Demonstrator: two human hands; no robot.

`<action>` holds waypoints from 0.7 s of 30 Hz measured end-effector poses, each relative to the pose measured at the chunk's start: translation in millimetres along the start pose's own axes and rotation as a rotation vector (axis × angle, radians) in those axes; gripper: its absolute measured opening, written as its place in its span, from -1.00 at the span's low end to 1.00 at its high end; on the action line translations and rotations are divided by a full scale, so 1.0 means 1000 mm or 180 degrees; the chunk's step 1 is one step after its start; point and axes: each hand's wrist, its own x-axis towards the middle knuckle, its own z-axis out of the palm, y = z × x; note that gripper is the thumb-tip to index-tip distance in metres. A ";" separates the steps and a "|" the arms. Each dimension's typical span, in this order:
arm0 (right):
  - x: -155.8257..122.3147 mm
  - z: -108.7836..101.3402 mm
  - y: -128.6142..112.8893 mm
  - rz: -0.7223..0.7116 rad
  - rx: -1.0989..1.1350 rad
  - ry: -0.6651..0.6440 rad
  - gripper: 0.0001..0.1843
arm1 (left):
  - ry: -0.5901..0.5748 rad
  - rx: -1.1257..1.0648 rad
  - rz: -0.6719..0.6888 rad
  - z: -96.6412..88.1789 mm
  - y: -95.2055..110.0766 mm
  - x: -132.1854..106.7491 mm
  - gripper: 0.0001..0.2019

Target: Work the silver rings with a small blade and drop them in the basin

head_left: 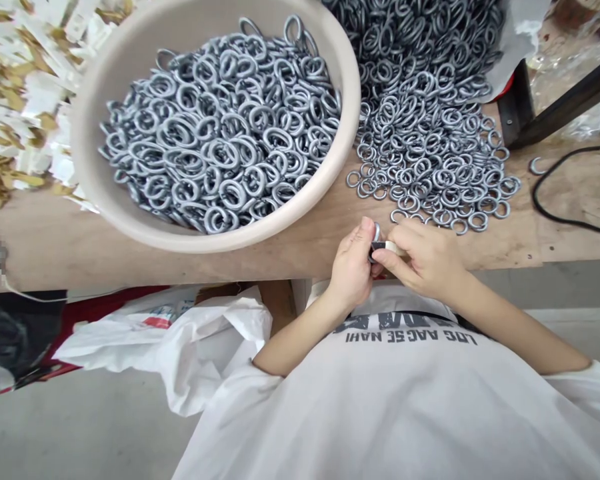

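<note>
There are two hands (351, 267) (427, 257), one basin (205, 241), one black cord (563, 220) and grey rings (223, 152) too many to count

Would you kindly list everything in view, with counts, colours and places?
Workbench: one, brown, across the view
Tub: one, beige, on workbench
Tub rings: many, grey, inside tub
Loose rings: many, grey, right of tub
Flat pieces: many, white and gold, far left
Metal bar: one, black, right
Cord: one, black, right
Clear plastic: some, colourless, upper right
Plastic bag: one, white, below workbench
Small piece: one, black and white, held centre
Shirt: one, white, bottom
Left hand: one, bare, holding small piece
Right hand: one, bare, same piece
</note>
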 end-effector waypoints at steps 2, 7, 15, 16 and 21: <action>0.001 -0.001 0.000 0.0008 0.0014 -0.0055 -0.50 | 0.0034 0.0017 -0.0018 0.000 -0.001 -0.001 -0.46; 0.005 -0.004 -0.001 0.0089 0.0265 -0.0206 -0.50 | 0.0007 0.0035 0.0010 -0.003 0.000 -0.003 -0.45; 0.015 0.008 -0.008 0.0587 0.1226 -0.0408 -0.49 | 0.0087 0.0185 0.0057 -0.021 0.004 -0.002 -0.47; 0.019 0.008 -0.005 0.0701 0.1076 -0.0313 -0.47 | 0.0019 0.0261 0.0102 -0.025 0.003 -0.003 -0.47; 0.055 0.007 0.015 0.1038 -0.0453 -0.0016 -0.50 | -0.0324 0.0271 0.0215 -0.042 0.008 -0.013 -0.47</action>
